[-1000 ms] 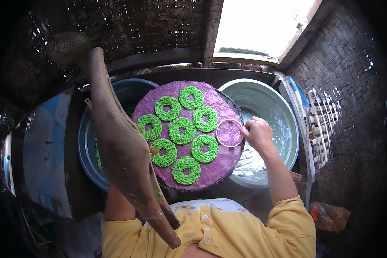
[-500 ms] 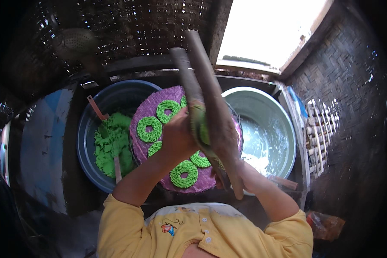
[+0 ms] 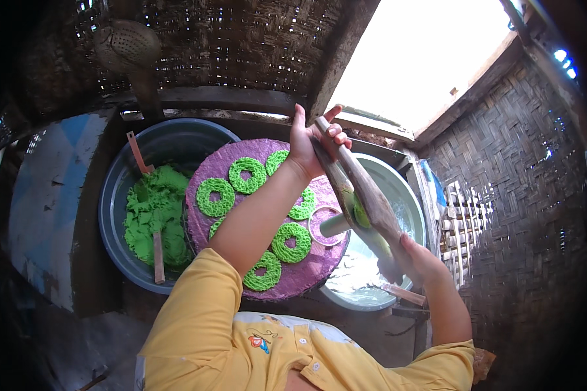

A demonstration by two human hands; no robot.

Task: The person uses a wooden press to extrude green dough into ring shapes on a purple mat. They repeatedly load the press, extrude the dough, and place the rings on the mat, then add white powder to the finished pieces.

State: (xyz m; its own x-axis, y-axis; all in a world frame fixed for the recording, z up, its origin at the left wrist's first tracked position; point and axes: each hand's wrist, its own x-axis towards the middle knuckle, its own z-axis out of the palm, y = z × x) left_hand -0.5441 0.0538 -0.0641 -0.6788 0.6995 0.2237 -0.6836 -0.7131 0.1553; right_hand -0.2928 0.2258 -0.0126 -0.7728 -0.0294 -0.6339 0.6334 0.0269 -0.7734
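Note:
A wooden hand press made of two long bars (image 3: 372,195) slants over the right side of a round purple board. My left hand (image 3: 316,140) grips its far end, fingers curled around one bar. My right hand (image 3: 424,260) is closed around the near right end. Bright green dough (image 3: 361,212) shows between the bars. Below them, a grey-green tube (image 3: 334,225) points at a thin pale ring (image 3: 315,225) lying on the purple board (image 3: 231,146). Several green rings of noodle-like strands (image 3: 291,243) lie on the board; my left forearm hides part of them.
On the left, a blue-grey basin (image 3: 114,231) holds a mound of green dough (image 3: 153,218) with two flat sticks in it. At the right stands a pale green basin (image 3: 407,195) with a whitish, shiny content and a wooden-handled tool (image 3: 406,295). Woven walls (image 3: 522,163) surround a bright opening.
The press has swung to the right and now lies more slanted. My left hand has shifted to its far end, and my right hand has moved rightward. The pale ring and tube have come into view.

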